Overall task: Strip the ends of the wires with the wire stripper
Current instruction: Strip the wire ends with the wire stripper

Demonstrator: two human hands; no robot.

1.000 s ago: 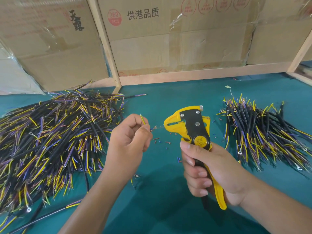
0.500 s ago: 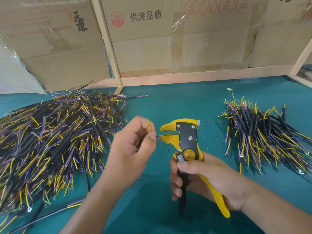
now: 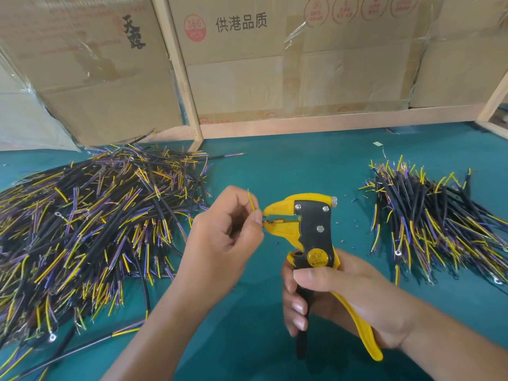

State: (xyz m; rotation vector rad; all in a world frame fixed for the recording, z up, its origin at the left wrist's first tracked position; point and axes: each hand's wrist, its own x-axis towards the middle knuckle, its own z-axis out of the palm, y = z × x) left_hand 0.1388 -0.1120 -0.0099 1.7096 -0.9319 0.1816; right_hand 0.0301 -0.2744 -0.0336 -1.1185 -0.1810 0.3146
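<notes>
My right hand (image 3: 338,295) grips the handles of a yellow and black wire stripper (image 3: 308,229), its beak-shaped jaws pointing left. My left hand (image 3: 222,237) pinches a thin cable between thumb and fingers; a yellow strand (image 3: 251,201) sticks up above the thumb. A blue strand end (image 3: 266,215) reaches into the stripper's jaws. The rest of that cable is hidden inside my fist. A large heap of black cables with yellow and purple ends (image 3: 82,229) lies to the left on the green table (image 3: 288,166). A smaller heap (image 3: 434,215) lies to the right.
Taped cardboard boxes (image 3: 275,59) and a wooden frame (image 3: 181,78) stand along the table's back edge. Small bits of cut insulation (image 3: 354,200) are scattered on the table around the stripper. A single long cable (image 3: 90,345) lies at the lower left.
The stripper has moved left and closer to my left hand, and the wire end now sits in its jaws. The handles have spread apart compared with one second ago.
</notes>
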